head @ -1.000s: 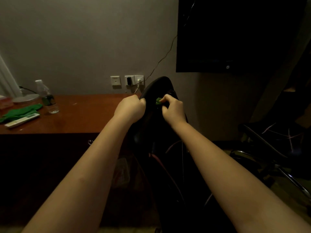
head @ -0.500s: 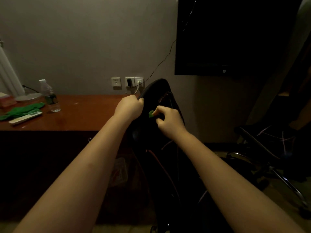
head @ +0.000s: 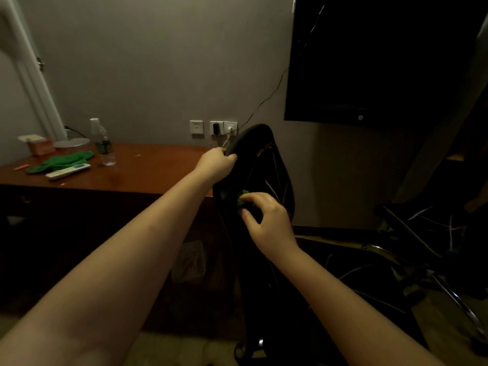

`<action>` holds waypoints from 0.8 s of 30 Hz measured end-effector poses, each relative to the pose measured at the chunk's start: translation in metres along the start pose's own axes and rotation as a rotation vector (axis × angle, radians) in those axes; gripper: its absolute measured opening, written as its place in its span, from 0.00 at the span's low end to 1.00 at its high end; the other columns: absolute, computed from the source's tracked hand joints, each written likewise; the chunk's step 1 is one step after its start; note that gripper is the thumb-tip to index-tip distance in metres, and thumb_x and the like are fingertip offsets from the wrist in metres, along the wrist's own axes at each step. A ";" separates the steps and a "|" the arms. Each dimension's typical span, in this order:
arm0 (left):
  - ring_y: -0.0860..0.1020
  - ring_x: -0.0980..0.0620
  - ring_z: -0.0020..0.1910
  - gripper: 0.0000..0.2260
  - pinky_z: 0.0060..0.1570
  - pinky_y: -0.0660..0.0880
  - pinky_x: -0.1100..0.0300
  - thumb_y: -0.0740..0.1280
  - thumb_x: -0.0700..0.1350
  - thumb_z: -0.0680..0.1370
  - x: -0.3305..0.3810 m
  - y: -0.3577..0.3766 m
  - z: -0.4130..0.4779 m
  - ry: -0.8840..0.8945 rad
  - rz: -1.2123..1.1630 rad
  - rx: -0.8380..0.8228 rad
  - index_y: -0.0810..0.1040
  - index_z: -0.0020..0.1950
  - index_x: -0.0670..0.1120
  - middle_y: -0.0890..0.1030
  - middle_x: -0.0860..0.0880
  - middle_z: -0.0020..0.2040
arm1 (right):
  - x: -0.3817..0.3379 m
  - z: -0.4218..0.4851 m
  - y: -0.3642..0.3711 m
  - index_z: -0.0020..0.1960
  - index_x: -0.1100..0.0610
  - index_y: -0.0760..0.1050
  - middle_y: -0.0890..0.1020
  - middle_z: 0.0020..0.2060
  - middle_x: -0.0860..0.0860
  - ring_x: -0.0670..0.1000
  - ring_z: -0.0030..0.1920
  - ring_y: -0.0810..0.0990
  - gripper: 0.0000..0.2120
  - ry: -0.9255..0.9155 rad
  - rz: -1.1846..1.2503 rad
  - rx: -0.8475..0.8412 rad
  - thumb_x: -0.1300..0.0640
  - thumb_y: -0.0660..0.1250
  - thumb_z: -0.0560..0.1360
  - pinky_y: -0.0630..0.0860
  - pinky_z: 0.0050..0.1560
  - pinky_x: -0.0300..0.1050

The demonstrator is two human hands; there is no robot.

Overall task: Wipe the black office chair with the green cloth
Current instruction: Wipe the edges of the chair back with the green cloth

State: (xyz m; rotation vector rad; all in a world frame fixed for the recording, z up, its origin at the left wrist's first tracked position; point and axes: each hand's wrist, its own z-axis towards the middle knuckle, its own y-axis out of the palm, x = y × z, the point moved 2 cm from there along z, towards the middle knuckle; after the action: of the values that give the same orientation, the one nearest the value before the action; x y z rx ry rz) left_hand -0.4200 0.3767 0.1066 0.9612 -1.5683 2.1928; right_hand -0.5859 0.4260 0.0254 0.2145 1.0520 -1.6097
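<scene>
Step in hand: wiping the backrest of the black office chair (head: 264,165).
Left hand (head: 216,163): grips the backrest's upper edge, steadying it.
Right hand (head: 266,220): pinches the bunched green cloth (head: 242,198) against the backrest, mid-height.
Next move: likely strokes further down, with steady pressure.

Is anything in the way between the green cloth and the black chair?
Nothing visible. The right hand holds the green cloth right against the black chair, on its back, while the left hand grips its edge.
</scene>
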 end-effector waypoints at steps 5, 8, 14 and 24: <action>0.77 0.42 0.58 0.19 0.51 0.73 0.54 0.59 0.51 0.82 -0.006 0.004 -0.001 0.027 0.019 0.021 0.74 0.68 0.42 0.79 0.42 0.61 | 0.006 0.019 0.009 0.58 0.58 0.79 0.80 0.53 0.51 0.49 0.57 0.77 0.10 0.000 -0.053 0.044 0.62 0.67 0.76 0.68 0.60 0.28; 0.77 0.41 0.59 0.18 0.53 0.73 0.54 0.59 0.51 0.82 -0.008 0.006 0.006 0.048 0.047 0.051 0.74 0.67 0.42 0.79 0.41 0.61 | 0.014 0.038 0.011 0.56 0.58 0.80 0.80 0.53 0.52 0.49 0.56 0.77 0.09 0.025 -0.026 0.071 0.63 0.66 0.77 0.73 0.58 0.36; 0.77 0.45 0.57 0.18 0.49 0.71 0.56 0.60 0.50 0.82 -0.018 0.006 0.019 0.061 -0.032 0.030 0.72 0.70 0.44 0.78 0.43 0.62 | 0.038 0.088 0.022 0.55 0.58 0.80 0.79 0.51 0.53 0.50 0.51 0.78 0.08 0.106 -0.055 0.105 0.62 0.66 0.77 0.70 0.50 0.36; 0.78 0.46 0.56 0.17 0.58 0.76 0.50 0.60 0.49 0.82 -0.023 0.007 0.027 0.074 -0.119 0.029 0.73 0.70 0.47 0.79 0.46 0.59 | 0.081 0.153 0.033 0.56 0.56 0.80 0.80 0.52 0.54 0.53 0.50 0.79 0.09 0.298 -0.086 0.210 0.58 0.66 0.78 0.73 0.46 0.40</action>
State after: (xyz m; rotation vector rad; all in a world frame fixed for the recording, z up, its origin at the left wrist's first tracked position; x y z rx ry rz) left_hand -0.3969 0.3533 0.0915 0.9454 -1.4133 2.1497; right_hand -0.5264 0.2609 0.0461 0.5707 1.1270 -1.8048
